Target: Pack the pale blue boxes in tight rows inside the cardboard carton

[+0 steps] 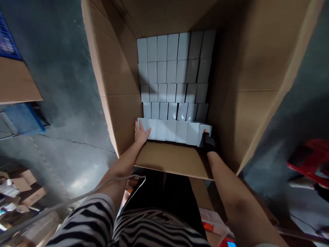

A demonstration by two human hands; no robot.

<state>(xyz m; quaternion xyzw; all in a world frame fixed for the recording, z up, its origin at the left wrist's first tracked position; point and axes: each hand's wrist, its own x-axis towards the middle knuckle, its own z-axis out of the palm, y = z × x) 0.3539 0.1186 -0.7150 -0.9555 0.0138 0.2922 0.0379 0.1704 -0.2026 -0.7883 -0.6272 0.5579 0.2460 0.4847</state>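
Observation:
A row of several small white boxes (171, 131) spans the near end of a large open cardboard carton (123, 106). My left hand (141, 133) presses on the row's left end, with fingers on the outer side and the thumb over the top. At the right end my right hand (209, 141), in a black fingerless glove, grips the last box, which sits slightly askew. The row is squeezed between both hands and looks higher than the others. Beyond it, several rows of matching white boxes (171, 72) stand side by side on the carton's floor.
The carton's near flap (174, 158) folds toward my body. A grey cable (84, 195) crosses my left arm. Opened cardboard boxes (33, 192) lie at lower left, below a blue crate (7, 39). A red object (308, 161) is at the right.

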